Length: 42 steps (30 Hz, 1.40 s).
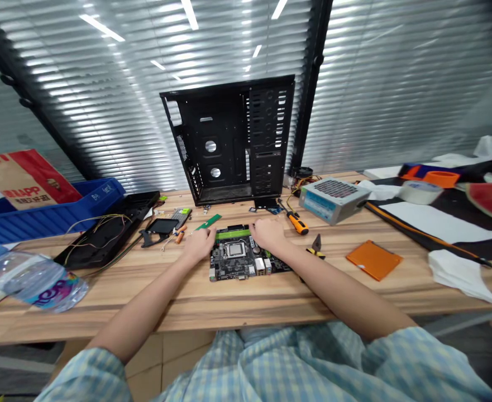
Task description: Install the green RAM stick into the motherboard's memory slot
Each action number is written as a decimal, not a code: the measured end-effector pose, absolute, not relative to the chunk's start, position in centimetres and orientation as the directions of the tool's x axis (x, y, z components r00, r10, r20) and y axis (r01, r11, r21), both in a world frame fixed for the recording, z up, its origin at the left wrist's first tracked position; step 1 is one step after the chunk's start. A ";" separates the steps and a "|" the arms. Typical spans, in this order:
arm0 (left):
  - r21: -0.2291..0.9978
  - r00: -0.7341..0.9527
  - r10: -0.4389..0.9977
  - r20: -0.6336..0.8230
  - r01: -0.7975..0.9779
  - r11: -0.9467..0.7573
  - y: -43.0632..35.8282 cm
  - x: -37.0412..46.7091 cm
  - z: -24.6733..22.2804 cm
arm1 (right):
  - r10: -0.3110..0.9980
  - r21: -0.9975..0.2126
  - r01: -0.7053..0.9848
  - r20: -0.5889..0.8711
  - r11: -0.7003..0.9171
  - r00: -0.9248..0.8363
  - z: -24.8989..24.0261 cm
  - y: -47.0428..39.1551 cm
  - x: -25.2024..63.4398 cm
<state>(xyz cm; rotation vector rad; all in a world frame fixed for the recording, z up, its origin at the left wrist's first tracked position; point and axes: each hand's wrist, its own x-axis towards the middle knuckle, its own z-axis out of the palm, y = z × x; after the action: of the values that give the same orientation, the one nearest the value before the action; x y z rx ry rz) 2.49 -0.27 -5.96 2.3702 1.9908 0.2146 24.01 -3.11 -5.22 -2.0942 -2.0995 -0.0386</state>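
A motherboard [237,267] with a bare processor socket and green and black memory slots lies flat on the wooden table in front of me. My left hand [201,244] is closed at its far left corner, fingertips at one end of the slots. At the opposite end of the slots, my right hand [268,234] curls its fingers over the board's far edge; the back of the hand hides part of them. Just beyond my left hand lies a green memory stick [209,221], apparently on the table.
An open black computer case [229,139] stands behind the board. Rightward are a power supply [333,198], an orange screwdriver [298,223], pliers [316,247] and an orange square piece [373,259]. On the left are a water bottle [36,279], a black panel [107,234] and a blue bin [61,215].
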 end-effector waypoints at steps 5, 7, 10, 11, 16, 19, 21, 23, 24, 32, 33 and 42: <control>0.080 0.170 0.982 0.079 0.981 -0.176 -0.6 2.7 -5.7 | 0.991 -0.086 0.996 0.130 0.023 -0.012 -5.4 -3.0 24.0; 0.066 0.167 0.983 0.075 0.983 -0.172 -0.7 2.8 -5.5 | 0.993 -0.080 0.996 0.116 0.037 -0.027 -5.5 -2.9 24.0; 0.045 0.167 0.983 0.075 0.984 -0.171 -0.9 3.1 -5.4 | 0.994 -0.073 0.997 0.105 0.039 -0.031 -5.7 -2.9 23.8; 0.038 0.167 0.983 0.076 0.985 -0.170 -1.0 3.1 -5.3 | 0.994 -0.070 0.997 0.106 0.034 -0.027 -5.7 -2.9 23.8; 0.014 0.161 0.984 0.072 0.987 -0.162 -1.1 3.4 -5.2 | 0.995 -0.059 0.998 0.095 0.003 0.003 -5.4 -3.2 23.5; 0.000 0.167 0.984 0.068 0.986 -0.168 -1.1 3.4 -5.3 | 0.997 -0.088 0.996 0.081 -0.009 0.016 -5.5 -3.0 23.5; -0.011 0.176 0.982 0.063 0.984 -0.176 -1.1 3.4 -5.3 | 0.996 -0.108 0.994 0.082 -0.014 0.023 -5.7 -2.9 23.5; -0.020 0.183 0.982 0.057 0.983 -0.182 -1.0 3.4 -5.4 | 0.996 -0.119 0.993 0.082 -0.015 0.025 -5.9 -2.8 23.5; -0.024 0.185 0.981 0.056 0.983 -0.184 -1.0 3.4 -5.5 | 0.996 -0.122 0.992 0.083 -0.016 0.026 -6.0 -2.7 23.5; -0.046 0.219 0.974 0.052 0.975 -0.217 -0.8 3.1 -5.9 | 0.997 -0.114 0.993 0.058 -0.036 0.042 -5.8 -2.8 23.4; -0.048 0.223 0.973 0.052 0.974 -0.221 -0.7 3.1 -5.9 | 0.997 -0.114 0.993 0.061 -0.036 0.044 -5.8 -2.8 23.4; -0.064 0.274 0.960 0.054 0.961 -0.271 -0.5 2.9 -6.3 | 0.997 -0.137 0.988 0.008 -0.073 0.075 -6.0 -2.5 23.5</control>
<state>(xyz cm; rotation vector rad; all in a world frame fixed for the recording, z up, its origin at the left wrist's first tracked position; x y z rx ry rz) 2.94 -0.52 -6.29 2.5729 1.9442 0.0073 23.45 -2.55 -5.98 -2.2225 -2.0634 0.1334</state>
